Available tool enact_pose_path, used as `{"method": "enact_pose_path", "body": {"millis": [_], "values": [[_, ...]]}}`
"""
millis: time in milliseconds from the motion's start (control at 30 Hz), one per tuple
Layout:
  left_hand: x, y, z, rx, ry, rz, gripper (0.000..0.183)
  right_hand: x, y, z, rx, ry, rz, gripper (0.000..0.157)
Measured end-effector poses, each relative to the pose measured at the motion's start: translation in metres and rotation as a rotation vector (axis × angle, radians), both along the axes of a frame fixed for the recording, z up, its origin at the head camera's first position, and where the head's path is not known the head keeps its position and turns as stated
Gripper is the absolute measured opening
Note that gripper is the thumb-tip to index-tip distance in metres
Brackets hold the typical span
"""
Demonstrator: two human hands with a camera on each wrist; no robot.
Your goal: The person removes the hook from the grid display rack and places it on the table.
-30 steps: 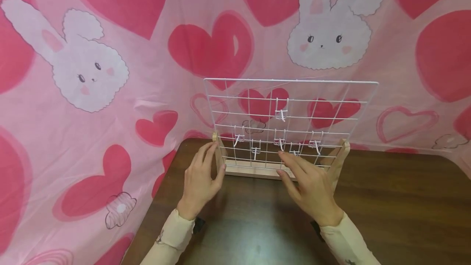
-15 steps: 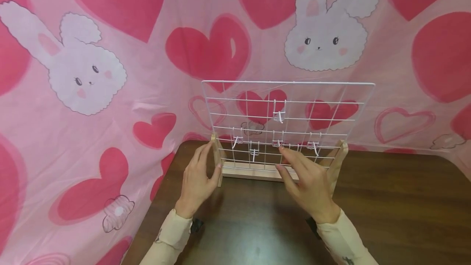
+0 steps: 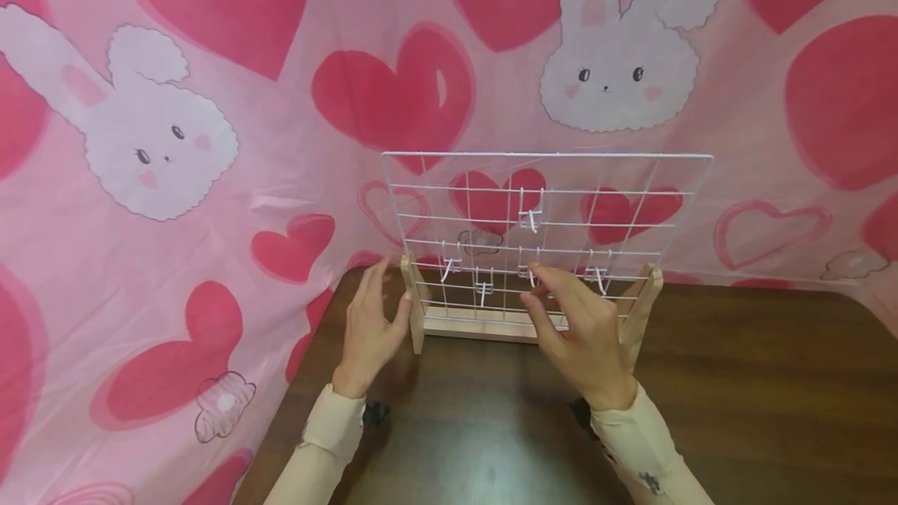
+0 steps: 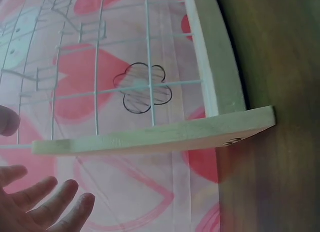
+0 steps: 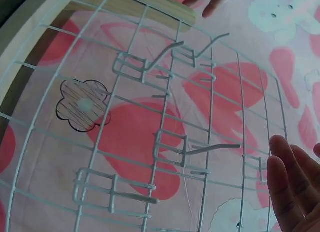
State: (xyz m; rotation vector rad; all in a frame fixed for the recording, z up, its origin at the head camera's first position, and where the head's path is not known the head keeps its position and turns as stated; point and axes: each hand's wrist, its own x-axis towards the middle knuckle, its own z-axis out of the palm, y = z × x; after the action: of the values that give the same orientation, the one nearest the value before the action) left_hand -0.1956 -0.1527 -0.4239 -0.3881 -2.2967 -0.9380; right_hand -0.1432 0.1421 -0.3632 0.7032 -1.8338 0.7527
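A white wire grid panel (image 3: 547, 154) stands upright in a wooden stand (image 3: 477, 327), with several white wire hooks (image 3: 484, 289) hung on it. My left hand (image 3: 368, 337) is beside the stand's left side piece (image 3: 417, 318), holding nothing. In the left wrist view, spread fingers (image 4: 67, 197) show past the outer face of the wooden side piece (image 4: 150, 137), apart from it. My right hand (image 3: 585, 341) is before the middle hooks, index fingertip overlapping one. The right wrist view shows its extended fingers (image 5: 282, 187) near the grid's upper part, gripping nothing; its thumb is out of sight.
The stand rests on a dark brown wooden table (image 3: 477, 427). Behind and to the left hangs a pink cloth (image 3: 281, 139) printed with hearts and rabbits. The stand's right side piece (image 3: 641, 318) is partly behind my right hand.
My left hand has drawn slightly left, off the stand's side piece. My right fingertips have risen a little towards the middle hook. The head view has shifted slightly; the hooks stay in place.
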Motion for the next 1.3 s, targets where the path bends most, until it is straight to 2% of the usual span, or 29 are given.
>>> {"method": "enact_pose_path", "body": {"millis": [267, 500, 667, 767, 1000, 1300], "values": [[-0.013, 0.000, 0.003, 0.034, -0.004, -0.020, 0.056, -0.004, 0.004, 0.004, -0.061, 0.000, -0.016, 0.042], [-0.023, -0.001, 0.009, 0.063, 0.038, -0.055, 0.047, -0.013, 0.003, 0.011, -0.109, -0.008, -0.019, 0.044], [-0.028, -0.001, 0.008, 0.056, 0.047, -0.083, 0.046, -0.017, 0.006, 0.014, -0.152, -0.019, -0.034, 0.042], [-0.031, 0.000, 0.006, 0.069, 0.033, -0.103, 0.047, -0.018, 0.008, 0.016, -0.167, -0.030, -0.032, 0.038], [-0.030, 0.001, 0.006, 0.115, 0.011, -0.127, 0.044, -0.021, 0.005, 0.021, -0.234, -0.061, -0.004, 0.042], [-0.033, 0.001, 0.010, 0.144, -0.009, -0.148, 0.040, -0.030, 0.000, 0.027, -0.245, -0.067, -0.004, 0.057]]}}
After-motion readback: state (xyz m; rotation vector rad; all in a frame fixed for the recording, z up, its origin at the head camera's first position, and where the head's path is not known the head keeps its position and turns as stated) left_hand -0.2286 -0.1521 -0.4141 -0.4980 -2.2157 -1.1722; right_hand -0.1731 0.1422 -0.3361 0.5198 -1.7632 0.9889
